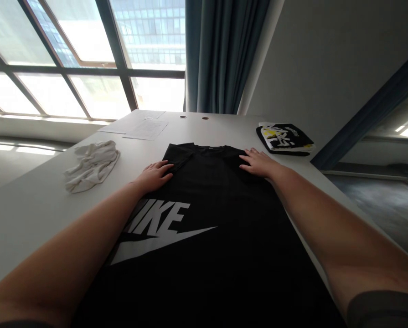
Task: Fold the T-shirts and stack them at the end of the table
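We work at a white worktop (36, 200) that runs from the near edge of the view to the window wall. A black T-shirt (210, 255) lies flat on it, face up, with its neck opening at the far end and its hem toward us. The shirt covers the middle of the worktop and carries a large white logo print (159, 228) on its left half.

Our left hand (155, 175) rests palm down on the left shoulder area of the shirt, at the edge of the fabric. Its grip is not closed: the fingers lie extended and flat on the cloth. Our right hand (257, 163) rests palm down on the right shoulder area, with the fingers spread and flat in the same way. Neither hand pinches or lifts any fabric. Both forearms extend over the shirt from the near edge.

A crumpled white garment (92, 165) lies on the worktop to the left of the shirt, apart from it. A folded black garment with white and yellow print (284, 138) lies at the far right, near our right hand but not touching it. Sheets of paper (145, 129) lie at the far end of the worktop, beyond the neck opening.
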`<state>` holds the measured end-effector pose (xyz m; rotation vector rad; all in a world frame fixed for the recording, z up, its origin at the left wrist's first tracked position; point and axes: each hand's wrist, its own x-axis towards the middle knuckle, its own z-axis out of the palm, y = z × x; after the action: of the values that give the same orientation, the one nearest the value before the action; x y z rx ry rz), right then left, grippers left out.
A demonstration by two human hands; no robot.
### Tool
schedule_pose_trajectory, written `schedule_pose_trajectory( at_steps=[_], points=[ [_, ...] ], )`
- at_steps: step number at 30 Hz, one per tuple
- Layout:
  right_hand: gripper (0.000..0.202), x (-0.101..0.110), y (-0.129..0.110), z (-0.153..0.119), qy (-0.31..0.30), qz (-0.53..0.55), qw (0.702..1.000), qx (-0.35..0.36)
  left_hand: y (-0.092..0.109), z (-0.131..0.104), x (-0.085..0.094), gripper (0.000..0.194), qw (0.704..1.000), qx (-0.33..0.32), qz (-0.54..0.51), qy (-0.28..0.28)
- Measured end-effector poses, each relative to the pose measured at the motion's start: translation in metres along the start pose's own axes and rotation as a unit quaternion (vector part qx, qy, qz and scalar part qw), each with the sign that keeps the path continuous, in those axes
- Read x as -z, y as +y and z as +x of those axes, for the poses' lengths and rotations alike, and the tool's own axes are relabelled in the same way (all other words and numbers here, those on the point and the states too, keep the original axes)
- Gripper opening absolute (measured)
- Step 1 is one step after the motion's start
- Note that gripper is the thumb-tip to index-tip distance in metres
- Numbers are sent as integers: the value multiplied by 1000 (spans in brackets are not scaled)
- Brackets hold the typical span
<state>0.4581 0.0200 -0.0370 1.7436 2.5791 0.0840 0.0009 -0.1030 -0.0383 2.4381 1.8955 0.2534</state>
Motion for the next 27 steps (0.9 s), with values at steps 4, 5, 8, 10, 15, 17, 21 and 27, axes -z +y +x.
schedule_pose_trajectory(
  at_steps=[4,5,8,10,15,17,21,27],
  points=[
    [70,-2,-45,1,-11,48,994,93,2,-2,2,60,1000,3,-10,-1],
    [69,-5,-54,1,-19,59,993,103,2,-3,3,60,1000,4,-14,-2],
    [69,-11,-65,1,-27,76,990,113,2,-3,3,60,1000,2,-22,-3],
    [68,-13,-62,2,-29,81,989,118,2,-4,3,60,1000,-2,-25,-5],
    [69,-14,-55,4,-25,83,989,123,6,-7,8,59,1000,9,-15,-5],
    [68,-15,-56,2,-18,83,989,124,10,-12,13,59,999,49,5,19],
    [66,-14,-62,-4,4,89,988,128,18,-32,23,66,986,150,51,44],
    [65,-4,-66,-14,-1,109,981,157,21,-97,38,66,989,134,67,11]
  ],
)
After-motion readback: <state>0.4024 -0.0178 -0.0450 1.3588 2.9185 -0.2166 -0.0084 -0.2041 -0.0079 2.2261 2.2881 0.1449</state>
